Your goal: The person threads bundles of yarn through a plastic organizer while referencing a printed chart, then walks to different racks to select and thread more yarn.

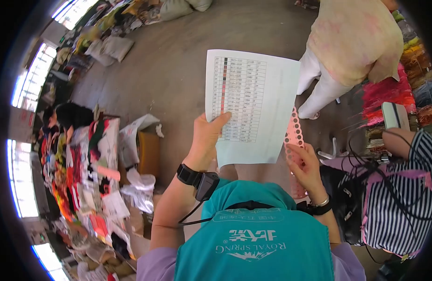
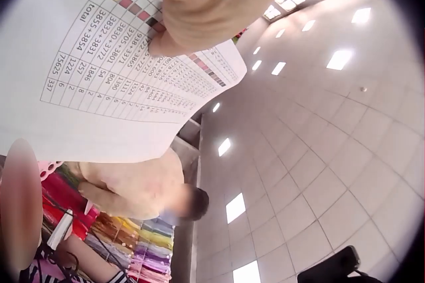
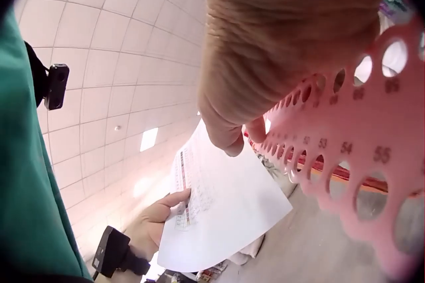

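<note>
My left hand (image 1: 207, 136) grips a printed paper sheet (image 1: 253, 100) by its left side, with the thumb on the printed side. A table of numbers with a column of colour swatches covers the sheet; in the left wrist view "total" heads the row at the table's end. Lower and to the right, my right hand (image 1: 308, 171) holds a long pink thread organizer card (image 1: 294, 133). Round holes line both edges of the card, and printed numbers such as 54 and 55 show beside them in the right wrist view. The fingers cover part of the card.
A person in pale clothes (image 1: 354, 42) bends over bundles of coloured thread (image 1: 389, 100) at the right. Beside me sits someone in a striped top (image 1: 398, 206), with dark cables across it. A table heaped with threads and papers (image 1: 115, 206) stands at the left. White sacks (image 1: 117, 49) lie farther off.
</note>
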The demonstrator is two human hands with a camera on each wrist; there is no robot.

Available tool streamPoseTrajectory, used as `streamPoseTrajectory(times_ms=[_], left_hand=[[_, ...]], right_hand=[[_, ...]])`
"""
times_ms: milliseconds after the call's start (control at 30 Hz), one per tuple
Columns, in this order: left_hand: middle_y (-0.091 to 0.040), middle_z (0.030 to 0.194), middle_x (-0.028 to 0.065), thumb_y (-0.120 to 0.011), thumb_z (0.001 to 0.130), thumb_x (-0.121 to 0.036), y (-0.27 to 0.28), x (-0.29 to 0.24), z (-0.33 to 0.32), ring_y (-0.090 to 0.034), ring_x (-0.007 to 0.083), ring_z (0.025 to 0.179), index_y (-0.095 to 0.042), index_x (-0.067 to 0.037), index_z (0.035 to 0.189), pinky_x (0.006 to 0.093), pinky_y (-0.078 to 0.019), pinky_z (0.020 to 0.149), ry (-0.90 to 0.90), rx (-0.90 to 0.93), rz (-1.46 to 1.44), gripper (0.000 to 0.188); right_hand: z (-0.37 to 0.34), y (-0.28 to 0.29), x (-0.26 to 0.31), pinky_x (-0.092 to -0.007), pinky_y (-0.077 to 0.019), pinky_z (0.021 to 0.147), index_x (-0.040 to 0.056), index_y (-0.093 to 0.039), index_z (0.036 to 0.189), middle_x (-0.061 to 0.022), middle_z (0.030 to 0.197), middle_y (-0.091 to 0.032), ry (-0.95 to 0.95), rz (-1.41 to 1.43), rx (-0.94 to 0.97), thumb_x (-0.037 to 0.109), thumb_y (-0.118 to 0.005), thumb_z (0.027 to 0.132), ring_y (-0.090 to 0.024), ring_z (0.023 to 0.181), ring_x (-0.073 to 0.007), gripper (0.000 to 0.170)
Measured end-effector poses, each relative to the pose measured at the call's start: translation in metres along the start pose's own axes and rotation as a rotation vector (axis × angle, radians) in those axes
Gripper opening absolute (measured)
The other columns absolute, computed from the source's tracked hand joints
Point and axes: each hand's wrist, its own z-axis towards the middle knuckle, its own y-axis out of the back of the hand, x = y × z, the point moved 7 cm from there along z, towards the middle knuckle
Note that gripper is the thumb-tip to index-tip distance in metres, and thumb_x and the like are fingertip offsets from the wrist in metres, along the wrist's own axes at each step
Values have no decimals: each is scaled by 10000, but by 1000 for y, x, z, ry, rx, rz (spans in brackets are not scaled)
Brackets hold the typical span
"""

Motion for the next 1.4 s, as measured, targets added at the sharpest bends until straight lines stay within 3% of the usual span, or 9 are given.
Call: streamPoseTrajectory(times_ms=[200, 233, 433, 467, 667, 733, 900, 1000, 1400], left_hand=[[-687, 1139, 152, -642, 927, -48, -10, -73, 174, -682, 211, 970, -613, 67, 1204, 358, -566, 844, 35, 164, -12, 302], [-686, 1140, 152, -641, 927, -46, 18, -77, 217, -681, 213, 974, -614, 67, 1203, 360, -567, 846, 33, 120, -28, 300], [-676, 1156, 164, -642, 925, -41, -41, -123, 363, -680, 221, 988, -587, 80, 1230, 359, -566, 859, 98, 315, 21, 332], [-674, 1160, 166, -642, 926, -41, -13, -122, 405, -680, 223, 990, -582, 84, 1233, 360, -567, 860, 100, 253, 20, 337], [-666, 1167, 176, -641, 928, -42, -90, -146, 532, -679, 236, 1002, -569, 97, 1240, 370, -573, 857, 140, 319, 96, 349], [-666, 1166, 178, -640, 929, -44, -68, -154, 607, -680, 239, 1001, -568, 98, 1241, 371, -573, 855, 132, 263, 56, 351], [-666, 1165, 181, -638, 933, -52, -120, -184, 701, -683, 244, 992, -568, 100, 1238, 373, -575, 851, 143, 273, 129, 348], [-667, 1162, 182, -640, 934, -54, -113, -179, 737, -685, 242, 985, -570, 101, 1235, 375, -576, 847, 124, 253, 95, 346], [-671, 1168, 167, -665, 924, -78, -221, -207, 937, -676, 243, 997, -578, 75, 1251, 379, -564, 867, 157, 445, 149, 371]], right_hand=[[153, -19, 0, -317, -475, 855, 76, -650, 1231, -105, 1103, -534, -140, -36, -135, 86, -756, 771, -567, 974, -229, 473], [202, -47, -15, -319, -477, 864, 78, -648, 1233, -105, 1113, -534, -130, -47, -85, 76, -759, 763, -570, 986, -231, 483], [312, -23, -23, -336, -489, 904, 96, -628, 1256, -118, 1168, -539, -184, -142, -229, 38, -765, 724, -589, 1054, -254, 552], [358, -50, -46, -341, -491, 906, 100, -623, 1261, -123, 1177, -540, -161, -137, -169, 35, -764, 719, -591, 1061, -260, 564], [467, -12, -92, -358, -497, 914, 128, -551, 1345, -141, 1230, -546, -226, -190, -240, 45, -747, 719, -599, 1069, -291, 661], [549, -36, -125, -363, -500, 911, 121, -503, 1390, -148, 1247, -545, -228, -157, -192, 52, -742, 723, -598, 1073, -296, 712], [649, 2, -163, -374, -511, 888, 66, -374, 1477, -178, 1301, -535, -184, -183, -242, 81, -748, 735, -582, 1109, -311, 831], [687, -6, -192, -381, -510, 905, 62, -336, 1500, -192, 1332, -524, -197, -144, -215, 97, -751, 744, -566, 1148, -319, 863], [834, 47, -264, -375, -540, 868, 80, -267, 1550, -187, 1326, -539, -283, -349, -422, 137, -776, 749, -606, 1112, -301, 951]])
